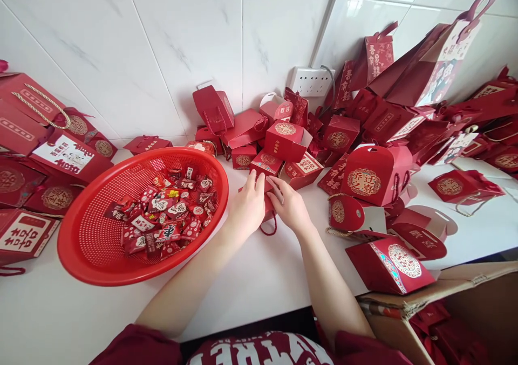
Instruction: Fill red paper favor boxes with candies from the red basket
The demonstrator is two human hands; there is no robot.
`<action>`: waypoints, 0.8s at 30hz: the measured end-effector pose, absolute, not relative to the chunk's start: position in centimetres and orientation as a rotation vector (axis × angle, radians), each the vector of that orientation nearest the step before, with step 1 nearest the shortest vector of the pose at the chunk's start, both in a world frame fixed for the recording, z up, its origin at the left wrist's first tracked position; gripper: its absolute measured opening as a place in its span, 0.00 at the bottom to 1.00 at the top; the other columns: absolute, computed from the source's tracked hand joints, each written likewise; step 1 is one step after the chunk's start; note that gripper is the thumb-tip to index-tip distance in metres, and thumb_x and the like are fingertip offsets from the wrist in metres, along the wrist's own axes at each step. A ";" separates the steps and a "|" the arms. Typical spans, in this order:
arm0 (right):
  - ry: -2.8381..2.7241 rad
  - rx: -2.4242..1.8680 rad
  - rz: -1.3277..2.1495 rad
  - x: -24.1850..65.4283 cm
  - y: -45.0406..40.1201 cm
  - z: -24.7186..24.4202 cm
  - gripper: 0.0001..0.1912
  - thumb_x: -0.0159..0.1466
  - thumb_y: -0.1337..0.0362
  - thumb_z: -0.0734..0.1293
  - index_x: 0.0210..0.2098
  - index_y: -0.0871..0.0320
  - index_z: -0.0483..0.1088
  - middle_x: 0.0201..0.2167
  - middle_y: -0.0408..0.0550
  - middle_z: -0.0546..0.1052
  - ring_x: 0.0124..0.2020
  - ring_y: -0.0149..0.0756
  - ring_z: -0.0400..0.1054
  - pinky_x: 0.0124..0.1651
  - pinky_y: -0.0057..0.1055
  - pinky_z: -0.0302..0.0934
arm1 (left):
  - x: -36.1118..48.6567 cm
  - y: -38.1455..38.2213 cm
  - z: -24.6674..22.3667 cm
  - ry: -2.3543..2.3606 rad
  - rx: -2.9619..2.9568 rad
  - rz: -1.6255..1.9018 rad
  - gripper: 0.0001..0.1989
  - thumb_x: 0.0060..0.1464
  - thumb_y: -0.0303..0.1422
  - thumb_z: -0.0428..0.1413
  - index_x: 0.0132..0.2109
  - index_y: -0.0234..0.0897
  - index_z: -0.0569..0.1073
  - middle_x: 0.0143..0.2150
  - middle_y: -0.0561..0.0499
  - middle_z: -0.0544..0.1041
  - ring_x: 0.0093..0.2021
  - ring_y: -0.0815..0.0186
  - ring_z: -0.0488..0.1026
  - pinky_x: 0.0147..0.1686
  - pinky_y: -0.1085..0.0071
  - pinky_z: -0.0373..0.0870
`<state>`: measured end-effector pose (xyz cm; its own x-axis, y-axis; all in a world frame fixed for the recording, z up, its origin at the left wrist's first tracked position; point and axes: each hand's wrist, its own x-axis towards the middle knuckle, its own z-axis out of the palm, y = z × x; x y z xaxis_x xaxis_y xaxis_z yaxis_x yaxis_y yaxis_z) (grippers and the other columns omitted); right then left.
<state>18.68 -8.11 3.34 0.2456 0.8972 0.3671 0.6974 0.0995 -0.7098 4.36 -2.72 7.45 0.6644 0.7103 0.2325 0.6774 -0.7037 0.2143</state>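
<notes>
Both hands meet at the middle of the white table around a small red gift box (268, 207). My left hand (249, 203) closes on its left side, and my right hand (289, 203) grips it from the right with bent fingers. The hands cover most of this box; a red cord handle (270, 227) hangs out below them. Left of my left hand stands a red plastic basket (87, 252) with a heap of wrapped candies (168, 208) inside. Just beyond the hands, other red gift boxes (285, 138) lie piled, some with flaps up.
More boxes stand at the left (52, 144) and in a crowded pile at the right (388, 117). A power strip (311, 82) is against the tiled wall (194, 41). A cardboard carton (399, 335) holding red items sits at the lower right by the table edge.
</notes>
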 end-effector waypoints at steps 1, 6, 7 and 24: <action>-1.547 -1.657 0.288 18.8 -8.1 3.3 0.24 0.69 0.63 0.59 0.64 0.51 0.62 0.61 0.50 0.72 0.59 0.45 0.69 0.59 0.44 0.65 | 4.5 -2.6 7.0 1.126 2.727 0.472 0.27 0.66 0.29 0.45 0.69 0.26 0.54 0.72 0.30 0.54 0.64 0.50 0.67 0.57 0.60 0.71; -1.827 -1.371 0.587 21.3 -8.4 3.1 0.32 0.69 0.62 0.60 0.71 0.51 0.53 0.72 0.46 0.56 0.72 0.42 0.50 0.72 0.42 0.48 | 5.1 -2.4 5.7 0.927 2.648 0.431 0.34 0.63 0.29 0.44 0.71 0.18 0.43 0.74 0.29 0.46 0.75 0.52 0.43 0.71 0.52 0.52; -1.813 -1.308 0.681 21.9 -8.3 2.9 0.30 0.70 0.60 0.59 0.71 0.51 0.55 0.72 0.45 0.55 0.73 0.42 0.48 0.73 0.42 0.45 | 5.0 -2.5 5.6 0.915 2.655 0.413 0.36 0.62 0.29 0.45 0.71 0.18 0.42 0.74 0.29 0.45 0.75 0.52 0.42 0.71 0.51 0.49; -1.659 -1.322 0.773 23.5 -9.2 2.9 0.13 0.68 0.56 0.65 0.47 0.49 0.77 0.60 0.48 0.72 0.61 0.43 0.66 0.65 0.42 0.58 | 1.8 -4.4 5.2 0.886 2.591 0.238 0.44 0.58 0.47 0.59 0.73 0.40 0.48 0.76 0.34 0.36 0.75 0.42 0.35 0.68 0.41 0.50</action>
<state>23.50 -9.23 2.86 -0.0741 0.9677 0.2409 0.4385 0.2486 -0.8637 1.78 -4.36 5.17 0.7856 0.6179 0.0332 0.5516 -0.7236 0.4149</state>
